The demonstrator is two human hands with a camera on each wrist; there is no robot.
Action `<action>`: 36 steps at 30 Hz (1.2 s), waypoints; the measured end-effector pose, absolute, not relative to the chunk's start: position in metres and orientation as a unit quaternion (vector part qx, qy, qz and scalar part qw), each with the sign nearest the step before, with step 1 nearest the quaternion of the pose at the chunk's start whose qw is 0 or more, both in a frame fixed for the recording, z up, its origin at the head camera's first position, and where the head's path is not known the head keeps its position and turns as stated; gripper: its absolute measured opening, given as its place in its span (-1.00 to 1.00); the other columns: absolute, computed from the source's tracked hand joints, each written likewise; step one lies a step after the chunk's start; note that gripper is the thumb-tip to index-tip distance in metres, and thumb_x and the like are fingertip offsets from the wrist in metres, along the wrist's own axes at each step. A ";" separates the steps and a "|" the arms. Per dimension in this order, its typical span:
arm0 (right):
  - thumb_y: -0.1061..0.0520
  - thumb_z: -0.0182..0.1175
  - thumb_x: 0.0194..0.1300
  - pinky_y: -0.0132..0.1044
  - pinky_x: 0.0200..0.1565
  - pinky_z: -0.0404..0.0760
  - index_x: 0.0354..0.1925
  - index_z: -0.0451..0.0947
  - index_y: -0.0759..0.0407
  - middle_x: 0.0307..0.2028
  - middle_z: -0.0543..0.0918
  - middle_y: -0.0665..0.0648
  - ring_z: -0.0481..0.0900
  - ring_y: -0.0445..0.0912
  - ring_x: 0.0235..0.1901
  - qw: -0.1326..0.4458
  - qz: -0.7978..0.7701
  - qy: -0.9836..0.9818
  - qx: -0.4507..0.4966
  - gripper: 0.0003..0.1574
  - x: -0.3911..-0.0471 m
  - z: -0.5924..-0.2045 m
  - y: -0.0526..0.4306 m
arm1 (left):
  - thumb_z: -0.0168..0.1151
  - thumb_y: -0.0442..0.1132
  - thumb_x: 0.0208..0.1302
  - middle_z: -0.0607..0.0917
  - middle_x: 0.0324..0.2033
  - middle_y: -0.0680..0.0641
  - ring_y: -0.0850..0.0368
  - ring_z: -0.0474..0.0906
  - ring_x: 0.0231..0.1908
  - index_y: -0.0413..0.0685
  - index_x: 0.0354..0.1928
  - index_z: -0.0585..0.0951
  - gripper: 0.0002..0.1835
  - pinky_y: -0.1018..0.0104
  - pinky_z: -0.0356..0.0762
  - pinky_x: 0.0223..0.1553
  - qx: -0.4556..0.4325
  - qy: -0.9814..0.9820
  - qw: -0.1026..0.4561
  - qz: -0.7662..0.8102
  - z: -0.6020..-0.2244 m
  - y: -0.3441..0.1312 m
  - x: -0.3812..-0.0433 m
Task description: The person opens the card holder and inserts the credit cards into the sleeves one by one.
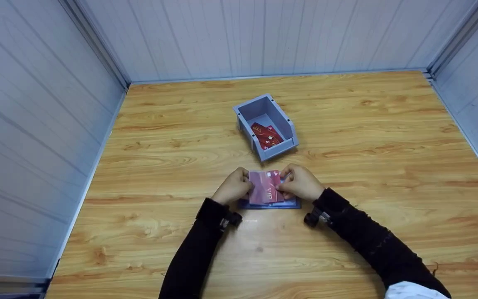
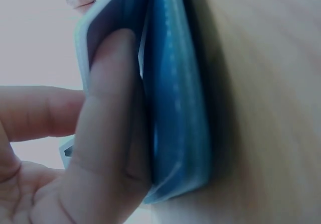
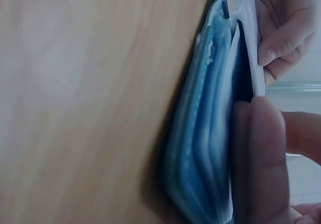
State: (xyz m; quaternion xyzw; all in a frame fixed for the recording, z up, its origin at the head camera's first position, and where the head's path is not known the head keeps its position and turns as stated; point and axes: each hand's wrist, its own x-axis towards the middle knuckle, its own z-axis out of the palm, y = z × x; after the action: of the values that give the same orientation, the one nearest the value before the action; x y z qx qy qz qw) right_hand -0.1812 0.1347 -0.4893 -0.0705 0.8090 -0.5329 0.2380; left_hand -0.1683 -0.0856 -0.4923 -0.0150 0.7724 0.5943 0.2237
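A blue card holder (image 1: 270, 206) with clear pages lies open on the table in front of the person. The left hand (image 1: 234, 186) pinches the left edge of a raised clear sleeve (image 1: 257, 192), thumb on the near side. At the sleeve's right side, the right hand (image 1: 303, 182) pinches a red VIP card (image 1: 274, 194) between thumb and fingers. Part of this card appears to lie behind the clear plastic. Both wrist views show the stacked blue pages (image 2: 173, 98) side-on, below the lifted sleeve (image 3: 255, 48); the card's red face is hidden there.
Just beyond the hands stands a grey plastic bin (image 1: 275, 150), set at an angle, holding several red VIP cards (image 1: 265, 135). Wood-grain table surface (image 1: 172, 124) surrounds everything. Pale panel walls (image 1: 239, 41) border the table at the back and both sides.
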 end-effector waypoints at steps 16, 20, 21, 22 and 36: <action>0.26 0.29 0.20 -0.39 -0.59 0.61 -0.15 0.39 0.38 -0.59 0.63 0.03 0.58 -0.24 -0.70 0.248 -0.513 0.819 -0.068 -0.67 -0.181 -0.487 0.126 | 0.07 -0.50 0.16 0.50 -0.54 0.00 0.21 0.49 -0.61 -0.27 -0.29 0.42 -0.91 0.40 0.59 -0.57 0.012 0.793 0.195 0.577 -0.488 -0.090 -0.168; 0.30 0.25 0.21 -0.40 -0.58 0.62 -0.14 0.37 0.41 -0.59 0.60 0.03 0.58 -0.24 -0.70 0.251 -0.529 0.808 -0.060 -0.69 -0.182 -0.489 0.125 | 0.07 -0.50 0.18 0.52 -0.57 0.00 0.23 0.50 -0.68 -0.27 -0.34 0.44 -0.95 0.39 0.61 -0.59 0.018 0.799 0.194 0.569 -0.488 -0.091 -0.169; 0.31 0.25 0.22 -0.41 -0.57 0.62 -0.14 0.37 0.41 -0.58 0.59 0.03 0.58 -0.24 -0.70 0.252 -0.532 0.806 -0.059 -0.69 -0.182 -0.490 0.125 | 0.07 -0.50 0.19 0.52 -0.57 0.00 0.23 0.50 -0.69 -0.29 -0.34 0.44 -0.96 0.39 0.62 -0.58 0.017 0.797 0.196 0.572 -0.488 -0.091 -0.169; 0.32 0.24 0.22 -0.41 -0.57 0.62 -0.14 0.37 0.42 -0.59 0.59 0.04 0.58 -0.24 -0.70 0.252 -0.535 0.804 -0.058 -0.70 -0.183 -0.490 0.125 | 0.07 -0.51 0.19 0.52 -0.56 0.00 0.24 0.51 -0.69 -0.31 -0.32 0.45 -0.96 0.39 0.62 -0.57 0.014 0.794 0.199 0.575 -0.488 -0.091 -0.169; 0.41 0.11 0.19 -0.37 -0.49 0.68 -0.07 0.32 0.48 -0.56 0.59 0.09 0.63 -0.20 -0.64 0.252 -0.590 0.766 -0.046 -0.68 -0.179 -0.491 0.116 | 0.10 -0.50 0.22 0.52 -0.56 -0.01 0.26 0.52 -0.67 -0.37 -0.22 0.44 -0.89 0.46 0.59 -0.56 -0.005 0.769 0.217 0.601 -0.489 -0.086 -0.169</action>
State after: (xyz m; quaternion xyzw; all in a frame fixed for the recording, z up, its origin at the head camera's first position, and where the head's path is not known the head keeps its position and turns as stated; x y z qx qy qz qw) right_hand -0.1788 0.1160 -0.4914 -0.0460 0.7655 -0.5901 0.2523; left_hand -0.1694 -0.0857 -0.4889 -0.0046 0.7689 0.6013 0.2172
